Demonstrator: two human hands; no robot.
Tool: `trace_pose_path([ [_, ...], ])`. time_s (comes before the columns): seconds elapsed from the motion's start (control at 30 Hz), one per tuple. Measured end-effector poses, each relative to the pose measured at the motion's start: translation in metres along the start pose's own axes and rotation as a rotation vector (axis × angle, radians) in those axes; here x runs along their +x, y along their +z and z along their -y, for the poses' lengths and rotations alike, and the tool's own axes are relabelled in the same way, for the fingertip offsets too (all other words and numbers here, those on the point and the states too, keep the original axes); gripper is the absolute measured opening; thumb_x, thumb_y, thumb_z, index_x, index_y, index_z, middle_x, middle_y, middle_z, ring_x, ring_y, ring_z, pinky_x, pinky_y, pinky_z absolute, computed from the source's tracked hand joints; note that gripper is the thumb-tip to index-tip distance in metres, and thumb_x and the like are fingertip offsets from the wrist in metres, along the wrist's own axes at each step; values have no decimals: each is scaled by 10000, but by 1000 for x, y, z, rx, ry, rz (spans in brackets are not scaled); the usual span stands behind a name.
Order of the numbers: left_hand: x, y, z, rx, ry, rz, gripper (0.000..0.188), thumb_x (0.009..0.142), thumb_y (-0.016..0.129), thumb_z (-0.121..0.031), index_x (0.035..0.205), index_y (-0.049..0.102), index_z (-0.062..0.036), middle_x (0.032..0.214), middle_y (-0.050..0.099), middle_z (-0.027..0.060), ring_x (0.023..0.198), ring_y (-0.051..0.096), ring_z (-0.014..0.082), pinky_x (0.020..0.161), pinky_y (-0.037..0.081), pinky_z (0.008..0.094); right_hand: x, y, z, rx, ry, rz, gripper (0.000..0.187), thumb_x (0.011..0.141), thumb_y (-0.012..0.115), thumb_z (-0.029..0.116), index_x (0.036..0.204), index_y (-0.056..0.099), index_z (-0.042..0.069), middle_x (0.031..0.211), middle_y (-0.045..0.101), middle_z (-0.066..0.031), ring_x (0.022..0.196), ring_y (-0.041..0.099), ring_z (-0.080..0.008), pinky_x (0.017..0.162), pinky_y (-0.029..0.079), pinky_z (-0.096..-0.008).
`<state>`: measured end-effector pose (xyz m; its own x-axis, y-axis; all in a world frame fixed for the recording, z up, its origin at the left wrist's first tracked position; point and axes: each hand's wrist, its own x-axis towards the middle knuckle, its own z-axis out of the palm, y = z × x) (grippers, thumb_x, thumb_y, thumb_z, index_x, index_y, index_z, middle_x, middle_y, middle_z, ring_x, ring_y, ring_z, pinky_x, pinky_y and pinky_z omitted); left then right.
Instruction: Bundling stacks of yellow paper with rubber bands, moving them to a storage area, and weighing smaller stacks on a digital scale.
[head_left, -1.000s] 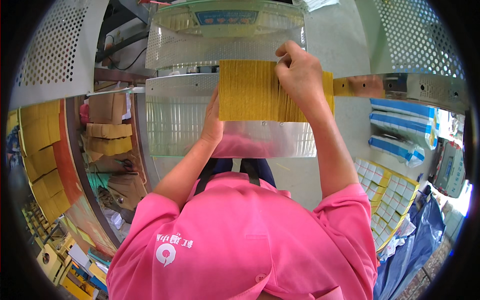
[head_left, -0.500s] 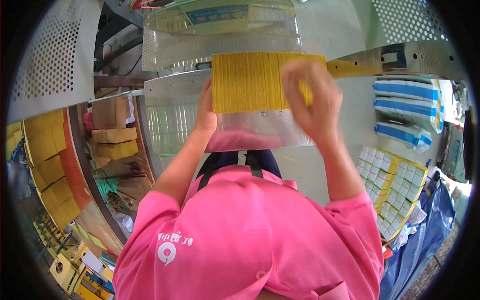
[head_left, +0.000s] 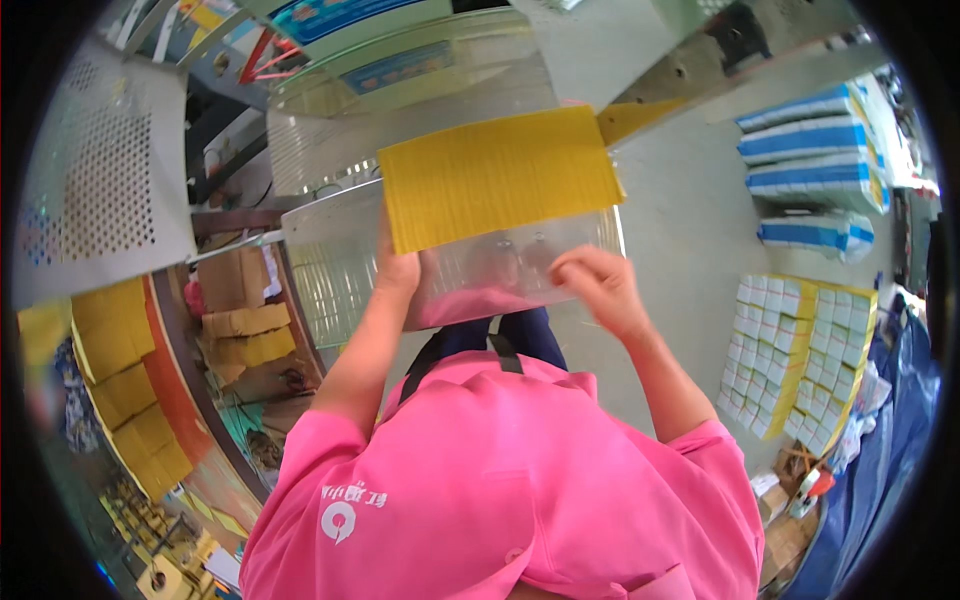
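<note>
A long stack of yellow paper sheets (head_left: 505, 175) lies above the shiny metal tray (head_left: 345, 285), its many thin edges facing me. At the stack's left end is my left hand (head_left: 400, 268), gripping there with most of its fingers hidden behind the paper. My right hand (head_left: 605, 287) hovers apart from the stack, over the right front corner of the tray. Its fingers are curled in toward the thumb, and I see nothing between them.
A metal rail (head_left: 715, 65) runs off at the upper right. Blue-and-white packs (head_left: 805, 145) and bundled white-and-yellow blocks (head_left: 765, 350) stand on the right. A perforated metal panel (head_left: 110, 170) is at upper left, with yellow sheets (head_left: 125, 385) on a board below it.
My right hand has come off the right part of the stack and moved down toward me. The stack now appears tilted, its right end higher. The whole view has shifted and turned.
</note>
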<state>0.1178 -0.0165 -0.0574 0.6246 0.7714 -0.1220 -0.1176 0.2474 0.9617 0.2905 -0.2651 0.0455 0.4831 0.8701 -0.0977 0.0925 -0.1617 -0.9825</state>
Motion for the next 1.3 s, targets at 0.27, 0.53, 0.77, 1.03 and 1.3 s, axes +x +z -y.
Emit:
trace_pose_path([
  [0.27, 2, 5, -15, -195, -119, -33, 415, 979, 550, -354, 1270, 545, -59, 1211, 602, 36, 1127, 544, 142, 994, 420, 313, 31, -28, -37, -238, -40, -340, 575, 802, 631, 60, 1359, 492, 32, 1301, 569, -154, 1221, 534, -294, 1025, 412, -360],
  [0.53, -10, 10, -73, -101, -178, -78, 471, 1013, 449, -413, 1339, 510, -79, 1257, 584, 26, 1134, 552, 138, 968, 443, 311, 48, -14, 7, -296, 15, -193, 411, 848, 711, 222, 1177, 589, 8, 972, 648, -159, 862, 644, -350, 792, 507, -405],
  [0.77, -20, -3, -128, 180, -731, -11, 705, 998, 250, -643, 1421, 449, -115, 1299, 578, 36, 1083, 589, 151, 854, 478, 284, 76, -10, 26, -530, 142, -121, 392, 890, 647, 369, 909, 595, -19, 838, 611, -234, 745, 586, -412, 677, 467, -450],
  [1.03, -19, -29, -100, 351, -743, 111, 795, 959, 255, -716, 1421, 469, -106, 1295, 583, 42, 1124, 562, 144, 879, 459, 287, 73, -16, -14, -178, 154, -197, 396, 905, 636, 324, 1117, 629, -11, 909, 675, -202, 826, 666, -262, 749, 504, -355],
  [1.3, -31, -33, -77, 212, -410, -154, 723, 990, 336, -638, 1354, 532, -45, 1274, 594, 79, 1167, 545, 187, 1007, 402, 335, 70, -14, -39, 356, 159, -151, 379, 1014, 493, 205, 1319, 556, -9, 1273, 600, -69, 1189, 530, -168, 1026, 390, -298],
])
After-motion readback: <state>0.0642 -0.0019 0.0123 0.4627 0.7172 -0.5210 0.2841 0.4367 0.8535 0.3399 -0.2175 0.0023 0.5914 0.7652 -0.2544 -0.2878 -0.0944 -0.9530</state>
